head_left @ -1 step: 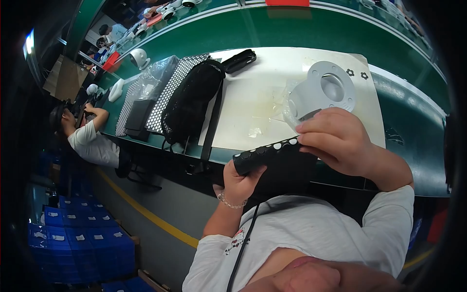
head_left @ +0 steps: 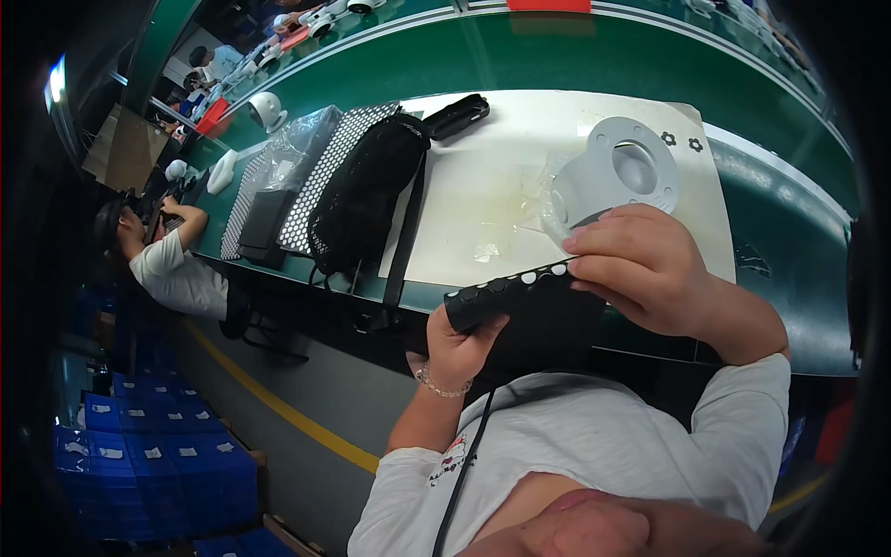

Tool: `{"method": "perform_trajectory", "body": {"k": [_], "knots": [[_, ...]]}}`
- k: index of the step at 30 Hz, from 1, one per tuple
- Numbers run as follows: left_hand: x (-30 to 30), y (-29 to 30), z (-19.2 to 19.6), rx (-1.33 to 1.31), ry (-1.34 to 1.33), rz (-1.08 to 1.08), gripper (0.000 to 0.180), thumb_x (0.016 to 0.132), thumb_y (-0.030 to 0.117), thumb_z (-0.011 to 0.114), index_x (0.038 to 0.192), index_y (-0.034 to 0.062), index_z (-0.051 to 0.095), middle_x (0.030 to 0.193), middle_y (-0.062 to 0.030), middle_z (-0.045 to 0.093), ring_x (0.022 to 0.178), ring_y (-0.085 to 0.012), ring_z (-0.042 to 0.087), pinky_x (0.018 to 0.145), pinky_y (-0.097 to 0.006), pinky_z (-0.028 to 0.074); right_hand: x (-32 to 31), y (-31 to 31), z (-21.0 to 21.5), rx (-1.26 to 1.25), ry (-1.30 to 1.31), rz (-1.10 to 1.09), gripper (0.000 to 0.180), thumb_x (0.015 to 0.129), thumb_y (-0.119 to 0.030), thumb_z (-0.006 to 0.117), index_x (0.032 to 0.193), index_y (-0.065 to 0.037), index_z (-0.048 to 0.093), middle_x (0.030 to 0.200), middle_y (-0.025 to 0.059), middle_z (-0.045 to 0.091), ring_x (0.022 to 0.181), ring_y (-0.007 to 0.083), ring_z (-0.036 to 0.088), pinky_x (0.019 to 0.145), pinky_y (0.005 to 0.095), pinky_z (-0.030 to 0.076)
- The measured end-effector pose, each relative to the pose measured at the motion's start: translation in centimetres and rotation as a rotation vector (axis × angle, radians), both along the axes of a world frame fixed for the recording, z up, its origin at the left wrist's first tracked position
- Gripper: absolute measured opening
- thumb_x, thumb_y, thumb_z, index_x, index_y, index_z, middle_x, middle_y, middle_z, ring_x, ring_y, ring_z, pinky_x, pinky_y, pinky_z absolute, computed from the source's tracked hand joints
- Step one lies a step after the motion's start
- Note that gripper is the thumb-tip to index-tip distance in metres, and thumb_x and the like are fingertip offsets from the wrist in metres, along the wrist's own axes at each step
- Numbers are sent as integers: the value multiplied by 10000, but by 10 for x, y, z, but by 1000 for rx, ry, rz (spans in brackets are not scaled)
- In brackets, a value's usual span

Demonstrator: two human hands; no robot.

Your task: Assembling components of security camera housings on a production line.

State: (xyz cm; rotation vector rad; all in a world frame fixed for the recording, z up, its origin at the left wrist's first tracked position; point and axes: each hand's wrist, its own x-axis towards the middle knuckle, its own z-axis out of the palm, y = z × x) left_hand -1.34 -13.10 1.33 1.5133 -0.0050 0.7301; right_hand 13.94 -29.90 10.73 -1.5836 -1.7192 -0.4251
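In front of my chest, my left hand is closed round the lower left end of a black sheet of round stickers, bent along its length. A row of dark and white round spots runs along its top edge. My right hand pinches the sheet's right end, thumb and forefinger together beside the last white spots; I cannot make out whether a separate small piece is between them. Just beyond that hand a white round housing with a ring-shaped flange lies on its side, partly in clear plastic wrap.
A pale mat covers the bench, with two dark flower-shaped pieces at its right. Left are a black pouch with strap, dotted sheets, a black box and clear bags. Another person sits farther left.
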Motion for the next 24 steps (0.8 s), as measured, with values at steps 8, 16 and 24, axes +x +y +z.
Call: {"method": "perform_trajectory", "body": {"k": [8,16,24], "knots": [[0,2,-3,92,25,35,226,726,-49,648,944,1,619,860,-37,637,759,-85,571,692,-205,432,2,-2,-2,-43,6,-9,156,674,-78,670,788,-70,564,895,58,608,854,215,598,724,339,454],[0,1,2,186,109,67,218,698,-68,646,903,6,630,813,-59,635,713,-106,584,651,-211,439,-1,3,3,134,77,108,184,679,-65,672,809,-89,543,947,57,583,950,237,562,755,346,416],[1,-3,3,239,136,35,212,668,-51,655,868,16,633,748,-78,614,638,-148,573,594,-230,433,-1,-1,-7,-24,54,201,329,652,2,650,951,-83,543,874,64,560,798,238,545,702,335,419]]}}
